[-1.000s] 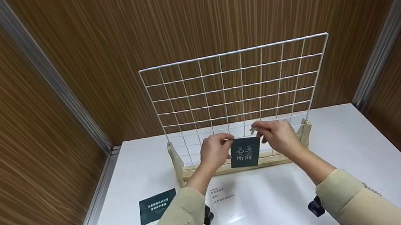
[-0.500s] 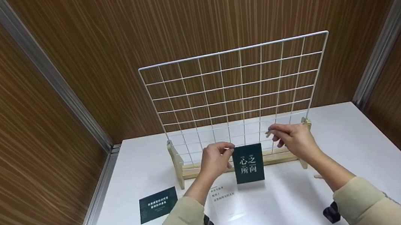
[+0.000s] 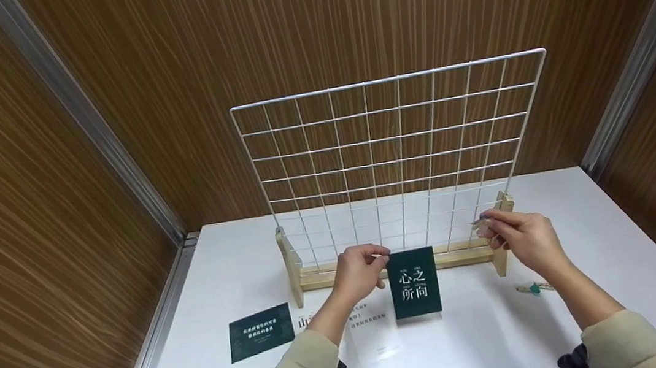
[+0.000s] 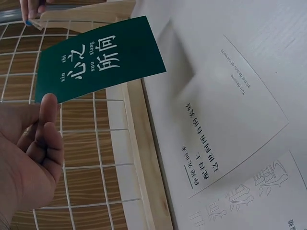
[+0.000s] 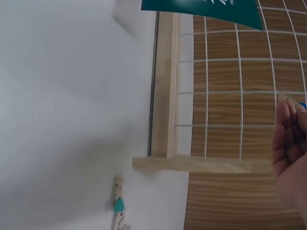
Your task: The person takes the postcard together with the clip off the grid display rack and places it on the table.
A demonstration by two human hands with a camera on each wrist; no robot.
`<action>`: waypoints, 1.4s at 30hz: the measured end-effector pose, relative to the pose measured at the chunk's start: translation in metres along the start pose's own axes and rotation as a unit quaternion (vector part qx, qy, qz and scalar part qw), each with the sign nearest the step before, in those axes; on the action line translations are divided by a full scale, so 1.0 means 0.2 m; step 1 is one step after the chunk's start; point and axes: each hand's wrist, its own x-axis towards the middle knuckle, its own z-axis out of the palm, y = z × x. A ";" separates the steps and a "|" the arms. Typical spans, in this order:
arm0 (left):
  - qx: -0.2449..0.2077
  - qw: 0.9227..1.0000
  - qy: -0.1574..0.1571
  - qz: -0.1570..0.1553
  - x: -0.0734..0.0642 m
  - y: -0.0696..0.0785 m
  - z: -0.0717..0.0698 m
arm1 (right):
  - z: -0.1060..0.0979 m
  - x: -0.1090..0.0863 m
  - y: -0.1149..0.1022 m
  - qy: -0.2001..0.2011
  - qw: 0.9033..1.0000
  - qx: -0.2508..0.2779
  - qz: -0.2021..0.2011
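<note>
My left hand [image 3: 358, 276] pinches a dark green card [image 3: 417, 303] with white characters by its upper left corner. The card hangs upright in front of a white wire grid [image 3: 348, 86], above the table. My right hand [image 3: 531, 242], off to the right of the card, holds a small wooden clothespin [image 5: 284, 97] with a blue bit on it between thumb and fingertips, near the grid's right end. Part of that clothespin is covered by the fingers.
A wooden stand [image 3: 466, 257] bears the grid. Flat on the white table lie another green card [image 3: 261, 333], a white printed card [image 3: 376, 339] and a second white card partly behind my left forearm. Wooden clothespins [image 3: 534, 289] with a teal decoration lie at the right.
My right hand has moved away to the right with the clothespin, off the card's upper right corner. My left hand has lowered the card a little, and it shows more fully.
</note>
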 end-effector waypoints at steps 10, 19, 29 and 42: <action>-0.015 1.000 -0.005 -0.025 -0.01 -0.04 0.06 | -0.08 -0.06 0.18 0.026 0.999 0.000 0.038; -0.025 0.999 -0.009 -0.029 -0.02 -0.09 0.09 | -0.09 -0.13 0.33 0.035 0.996 0.015 0.080; -0.036 0.999 -0.016 -0.034 -0.03 -0.13 0.12 | -0.06 -0.19 0.45 0.005 0.988 0.056 0.145; -0.032 0.998 -0.023 -0.051 -0.03 -0.20 0.14 | 0.06 -0.27 0.57 -0.005 0.977 0.109 0.185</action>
